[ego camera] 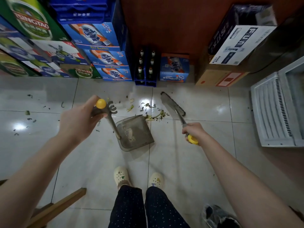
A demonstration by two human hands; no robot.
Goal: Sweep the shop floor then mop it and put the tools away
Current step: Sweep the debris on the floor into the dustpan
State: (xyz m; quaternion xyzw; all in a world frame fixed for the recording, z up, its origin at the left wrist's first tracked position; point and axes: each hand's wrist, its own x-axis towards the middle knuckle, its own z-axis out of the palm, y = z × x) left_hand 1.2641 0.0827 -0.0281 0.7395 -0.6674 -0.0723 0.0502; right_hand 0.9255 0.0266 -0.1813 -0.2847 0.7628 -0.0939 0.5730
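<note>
Standing right there, what mattered was the little pile of scraps (154, 116) on the tile floor (189, 162). It sat between the broom (172, 104) head and the open front of the dustpan (136, 134), just off the pan's right corner. The right hand (195, 130) was wrapped around the broom handle, with the bristles slanting across behind the pile. The left hand (82, 119) gripped the dustpan's upright handle. I reckon the next stroke had to pull left and back toward the feet. More bits lay scattered well off to the left.
</note>
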